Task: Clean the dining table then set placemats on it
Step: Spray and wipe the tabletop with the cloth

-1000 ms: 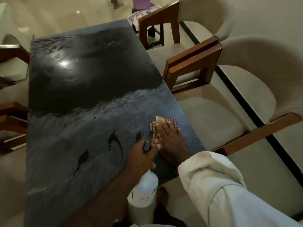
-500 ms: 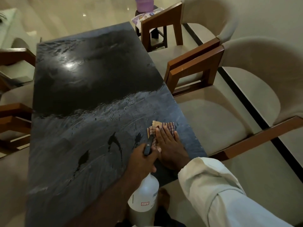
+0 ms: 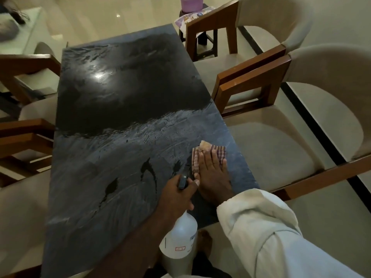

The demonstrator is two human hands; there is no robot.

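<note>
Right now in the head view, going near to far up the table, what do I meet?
spray bottle → right hand → checked cloth under its fingers → bright glare on the table → purple tub beyond the far end.

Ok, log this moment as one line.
stage: cleaning | right hand: flat on cloth | left hand: grips spray bottle | table: streaked, no placemats

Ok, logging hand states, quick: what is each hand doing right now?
Left hand: grips the spray bottle by its head.
Right hand: open, fingers flat, pressing the cloth on the table.
</note>
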